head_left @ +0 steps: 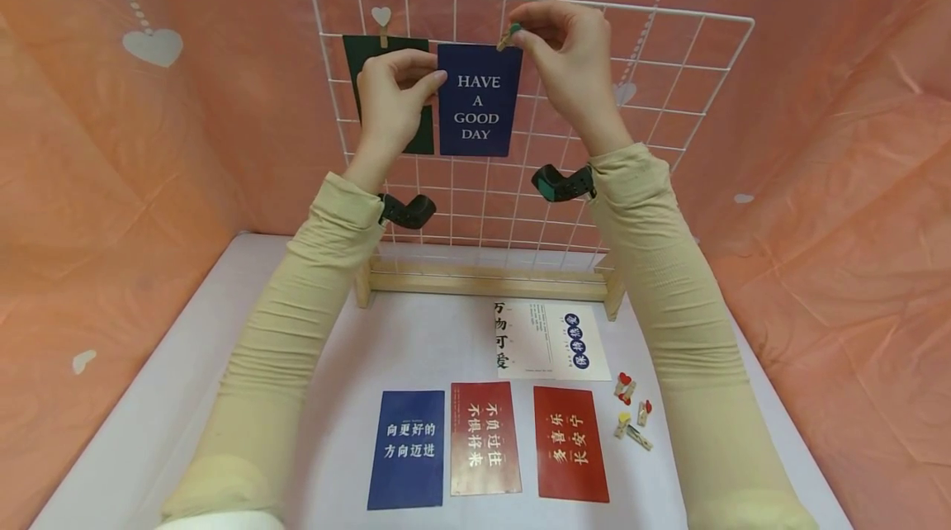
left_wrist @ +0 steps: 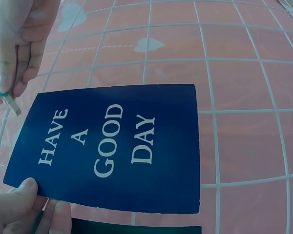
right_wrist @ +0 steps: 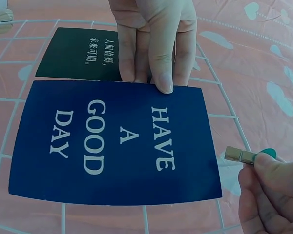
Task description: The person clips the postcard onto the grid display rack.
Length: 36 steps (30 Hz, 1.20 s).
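A dark blue card (head_left: 478,113) reading "HAVE A GOOD DAY" is upright in front of the white wire grid (head_left: 691,63). My left hand (head_left: 394,97) pinches its left edge near the top, thumb on the printed face. With thumb and fingers my right hand (head_left: 570,51) pinches a small wooden clothespin (right_wrist: 240,155) with a green decoration. In the right wrist view the clothespin's tip is just beside the card's top edge, apart from it. Behind my left hand, a dark green card (right_wrist: 73,53) hangs from a clothespin with a white heart (head_left: 381,16).
The grid stands in a wooden base (head_left: 483,282) on a white table. Nearer lie white printed cards (head_left: 553,340), a blue card (head_left: 407,480), a pinkish-red card (head_left: 484,472) and a red card (head_left: 572,480). Several small clothespins (head_left: 639,437) lie at the right. Pink heart-patterned cloth (head_left: 111,183) surrounds everything.
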Each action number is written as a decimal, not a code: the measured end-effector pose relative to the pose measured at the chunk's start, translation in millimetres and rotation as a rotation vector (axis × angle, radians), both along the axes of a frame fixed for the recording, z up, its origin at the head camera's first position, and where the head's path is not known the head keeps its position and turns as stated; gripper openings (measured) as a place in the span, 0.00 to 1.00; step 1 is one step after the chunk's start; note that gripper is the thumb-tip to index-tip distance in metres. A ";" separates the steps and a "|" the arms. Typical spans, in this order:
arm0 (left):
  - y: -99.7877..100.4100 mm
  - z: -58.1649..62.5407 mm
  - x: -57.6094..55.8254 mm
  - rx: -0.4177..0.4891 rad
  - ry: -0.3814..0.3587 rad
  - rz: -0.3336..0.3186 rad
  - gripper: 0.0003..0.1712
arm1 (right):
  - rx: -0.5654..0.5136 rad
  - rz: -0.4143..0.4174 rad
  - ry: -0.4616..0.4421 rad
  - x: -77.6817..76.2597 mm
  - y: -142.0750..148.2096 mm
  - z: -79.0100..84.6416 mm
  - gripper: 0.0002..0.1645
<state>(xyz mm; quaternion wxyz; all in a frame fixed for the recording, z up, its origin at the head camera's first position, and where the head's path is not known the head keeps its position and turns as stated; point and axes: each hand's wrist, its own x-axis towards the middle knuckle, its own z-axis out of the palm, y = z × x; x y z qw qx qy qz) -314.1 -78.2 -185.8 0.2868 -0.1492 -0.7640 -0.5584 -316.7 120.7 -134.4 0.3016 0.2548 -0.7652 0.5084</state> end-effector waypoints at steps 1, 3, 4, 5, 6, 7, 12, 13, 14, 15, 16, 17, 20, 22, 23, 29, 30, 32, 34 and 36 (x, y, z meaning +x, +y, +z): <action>0.4 0.2 0.0 -0.003 0.000 0.006 0.13 | 0.005 -0.003 0.001 -0.5 -0.5 0.6 0.08; 1.4 0.4 0.1 -0.007 -0.004 0.017 0.13 | 0.017 -0.012 0.002 -1.2 -1.5 1.8 0.08; 2.0 0.5 0.1 -0.008 -0.006 0.022 0.13 | 0.022 -0.016 0.003 -1.3 -1.9 2.4 0.09; 2.4 0.5 0.1 -0.010 -0.007 0.026 0.13 | 0.039 -0.029 0.007 -1.2 -2.3 3.0 0.09; 2.9 0.5 0.1 -0.011 -0.006 0.029 0.13 | 0.050 -0.037 0.008 -1.1 -2.9 3.5 0.09; 3.3 0.6 -0.1 -0.013 -0.004 0.032 0.13 | 0.064 -0.048 0.011 -0.8 -3.5 4.2 0.09; 5.0 1.5 0.4 -0.026 -0.009 0.048 0.13 | 0.137 -0.095 0.029 0.9 -6.3 6.6 0.09; 5.2 1.8 0.5 -0.029 -0.009 0.051 0.13 | 0.150 -0.103 0.033 1.1 -6.9 6.8 0.09; 5.4 2.2 0.8 -0.033 -0.009 0.054 0.13 | 0.162 -0.107 0.039 1.2 -7.4 6.9 0.08; 5.6 2.4 0.9 -0.037 -0.008 0.057 0.13 | 0.176 -0.113 0.044 1.3 -8.1 7.1 0.08; 5.7 2.6 1.0 -0.041 -0.006 0.060 0.13 | 0.188 -0.115 0.050 1.2 -8.8 7.3 0.08; 5.8 2.8 1.0 -0.045 -0.003 0.063 0.13 | 0.199 -0.117 0.053 1.1 -9.5 7.4 0.08; 5.8 3.1 0.8 -0.056 0.004 0.076 0.12 | 0.220 -0.128 0.059 0.3 -12.4 8.4 0.08; 6.0 3.3 0.7 -0.061 0.004 0.082 0.12 | 0.227 -0.140 0.055 -0.4 -14.3 9.1 0.08; 6.3 3.4 0.7 -0.063 0.002 0.083 0.12 | 0.227 -0.147 0.047 -0.7 -15.1 9.4 0.08; 6.5 4.0 0.3 -0.059 0.002 0.076 0.12 | 0.259 -0.201 0.015 -1.2 -20.2 11.6 0.09; 6.4 4.2 0.2 -0.056 0.001 0.077 0.12 | 0.267 -0.208 0.013 -1.2 -21.2 12.2 0.09; 6.3 4.4 0.0 -0.052 -0.002 0.078 0.12 | 0.283 -0.218 0.015 -1.1 -22.7 13.1 0.09; 6.4 4.7 0.0 -0.048 -0.005 0.078 0.12 | 0.291 -0.224 0.013 -0.9 -23.8 13.7 0.09; 6.7 4.9 0.0 -0.048 -0.009 0.078 0.12 | 0.295 -0.230 0.012 -0.9 -24.8 14.2 0.09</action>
